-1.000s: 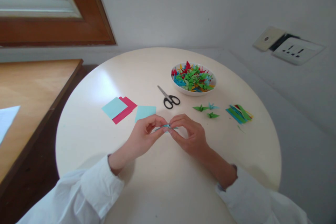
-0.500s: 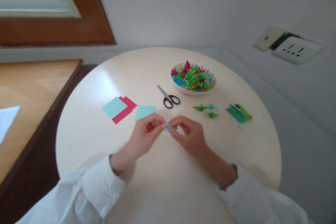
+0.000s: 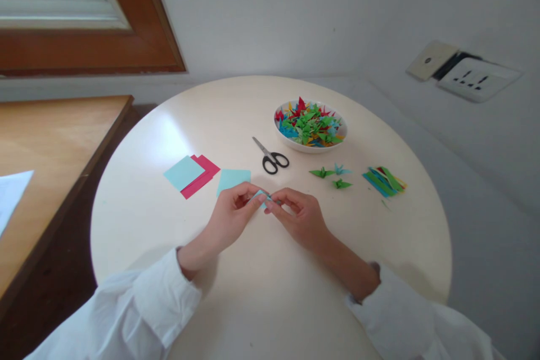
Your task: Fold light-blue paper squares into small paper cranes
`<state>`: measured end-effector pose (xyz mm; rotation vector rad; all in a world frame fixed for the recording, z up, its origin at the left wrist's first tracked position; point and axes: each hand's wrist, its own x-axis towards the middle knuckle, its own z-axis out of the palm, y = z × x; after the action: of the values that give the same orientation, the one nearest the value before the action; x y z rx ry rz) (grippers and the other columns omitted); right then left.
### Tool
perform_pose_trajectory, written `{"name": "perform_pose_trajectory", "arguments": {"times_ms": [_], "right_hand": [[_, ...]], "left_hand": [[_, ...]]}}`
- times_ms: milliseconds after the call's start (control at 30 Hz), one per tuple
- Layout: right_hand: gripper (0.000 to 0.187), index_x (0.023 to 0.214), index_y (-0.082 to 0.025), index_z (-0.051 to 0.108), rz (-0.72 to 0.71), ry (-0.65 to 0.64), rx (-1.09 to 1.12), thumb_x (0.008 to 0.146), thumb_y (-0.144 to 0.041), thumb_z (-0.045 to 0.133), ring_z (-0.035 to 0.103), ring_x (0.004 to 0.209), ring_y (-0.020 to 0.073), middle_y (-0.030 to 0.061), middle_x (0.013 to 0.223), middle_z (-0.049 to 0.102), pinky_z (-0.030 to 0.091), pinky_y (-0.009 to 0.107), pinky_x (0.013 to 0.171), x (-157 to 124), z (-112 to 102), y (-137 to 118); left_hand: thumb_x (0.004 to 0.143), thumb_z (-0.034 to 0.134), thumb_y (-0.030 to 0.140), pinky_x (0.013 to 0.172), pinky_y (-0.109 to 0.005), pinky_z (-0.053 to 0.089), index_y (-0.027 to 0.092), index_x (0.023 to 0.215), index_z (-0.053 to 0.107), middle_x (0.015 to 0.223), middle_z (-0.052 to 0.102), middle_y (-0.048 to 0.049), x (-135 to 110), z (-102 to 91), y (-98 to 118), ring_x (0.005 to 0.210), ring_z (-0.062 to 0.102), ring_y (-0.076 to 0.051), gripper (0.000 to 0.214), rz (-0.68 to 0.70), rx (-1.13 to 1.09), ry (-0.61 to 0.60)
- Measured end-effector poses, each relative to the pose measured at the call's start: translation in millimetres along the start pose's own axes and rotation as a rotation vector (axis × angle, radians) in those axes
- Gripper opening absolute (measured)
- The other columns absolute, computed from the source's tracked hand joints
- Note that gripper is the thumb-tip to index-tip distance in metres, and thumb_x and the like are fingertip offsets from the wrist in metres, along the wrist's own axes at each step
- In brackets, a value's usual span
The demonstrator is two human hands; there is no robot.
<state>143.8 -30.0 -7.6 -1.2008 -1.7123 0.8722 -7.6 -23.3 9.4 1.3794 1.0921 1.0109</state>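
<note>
Between my two hands is a small folded piece of light blue paper point(image 3: 262, 196), held a little above the table's middle. My left hand point(image 3: 233, 209) pinches it between thumb and forefinger from the left. From the right, the fingertips of my right hand point(image 3: 301, 215) close on the same paper. Most of its folds are hidden by my fingers. Just beyond my left hand lies a flat light blue square sheet point(image 3: 233, 178). Scissors point(image 3: 270, 157) with black handles lie ahead of my hands.
A white bowl point(image 3: 310, 149) heaped with colourful paper cranes stands at the back. Two green cranes point(image 3: 323, 173) and a blue crane point(image 3: 340, 169) lie right of centre, near a pile of paper strips point(image 3: 385, 181). Pink sheets point(image 3: 201, 180) sit partly under a light blue sheet point(image 3: 184, 172) at left.
The folded blue paper has been turned between my fingers. More of it now shows by my left thumb, and the part that stuck out under my right fingers is gone from there.
</note>
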Motion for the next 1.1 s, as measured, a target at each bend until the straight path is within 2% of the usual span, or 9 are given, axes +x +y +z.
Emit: {"name": "perform_pose_trajectory", "arguments": {"times_ms": [100,233,433,600,733,933,1100], "right_hand": [[0.013,0.067,-0.018,0.06,-0.044,0.032,-0.007,0.077,-0.027,0.057,0.058,0.059,0.0123,0.0008,0.064,0.065,0.043,0.023,0.054,-0.2,1.0,2.2],[0.008,0.069,-0.02,0.059,-0.122,0.099,0.048,0.073,-0.025,0.063,0.061,0.072,0.0153,0.0029,0.075,0.066,0.048,0.028,0.066,0.1,3.0,6.3],[0.01,0.068,-0.019,0.063,0.017,0.073,0.152,0.074,-0.027,0.062,0.062,0.063,0.0149,0.0023,0.067,0.068,0.049,0.028,0.061,1.1,3.9,3.4],[0.013,0.064,-0.019,0.062,0.148,0.094,0.293,0.068,-0.03,0.066,0.063,0.059,0.0149,0.0015,0.063,0.068,0.05,0.027,0.057,2.5,4.5,-0.5],[0.017,0.058,-0.019,0.058,0.231,0.084,0.372,0.067,-0.03,0.067,0.062,0.052,0.0137,-0.0004,0.055,0.065,0.049,0.025,0.05,4.6,4.7,-3.4],[0.021,0.057,-0.019,0.055,0.301,0.085,0.435,0.066,-0.033,0.066,0.06,0.047,0.0127,-0.0004,0.05,0.064,0.047,0.025,0.047,7.6,4.7,-4.1],[0.018,0.055,-0.019,0.057,0.278,0.104,0.421,0.066,-0.03,0.065,0.061,0.052,0.013,-0.0012,0.052,0.064,0.047,0.025,0.051,8.2,4.6,-1.7]], "left_hand": [[0.071,0.064,0.042,0.049,-0.022,0.035,0.014,0.066,0.062,0.058,0.058,0.0,0.4,0.4,-1.7,0.052,0.047,-0.01,0.029,-0.036,0.001,0.032],[0.07,0.064,0.041,0.049,-0.022,0.035,0.014,0.064,0.061,0.056,0.056,0.001,0.9,1.2,-2.6,0.052,0.046,-0.009,0.028,-0.069,0.001,0.081],[0.071,0.063,0.042,0.052,-0.022,0.039,0.013,0.064,0.06,0.059,0.06,-0.0005,1.5,1.7,-5.0,0.055,0.051,-0.01,0.029,-0.097,-0.006,0.087],[0.074,0.061,0.044,0.055,-0.024,0.043,0.014,0.064,0.058,0.059,0.061,-0.0013,1.5,2.5,-6.9,0.057,0.056,-0.012,0.032,-0.113,-0.01,0.075],[0.075,0.059,0.045,0.05,-0.022,0.041,0.014,0.063,0.055,0.055,0.058,0.0003,1.3,3.7,-6.0,0.051,0.053,-0.01,0.034,-0.137,-0.042,0.045],[0.075,0.059,0.045,0.048,-0.021,0.042,0.014,0.06,0.052,0.056,0.057,-0.0002,2.0,5.8,-7.1,0.052,0.053,-0.009,0.035,-0.165,-0.167,-0.043],[0.074,0.061,0.045,0.049,-0.022,0.044,0.014,0.061,0.052,0.062,0.06,-0.0025,2.4,5.6,-9.1,0.052,0.053,-0.009,0.036,-0.194,-0.199,-0.057]]}}
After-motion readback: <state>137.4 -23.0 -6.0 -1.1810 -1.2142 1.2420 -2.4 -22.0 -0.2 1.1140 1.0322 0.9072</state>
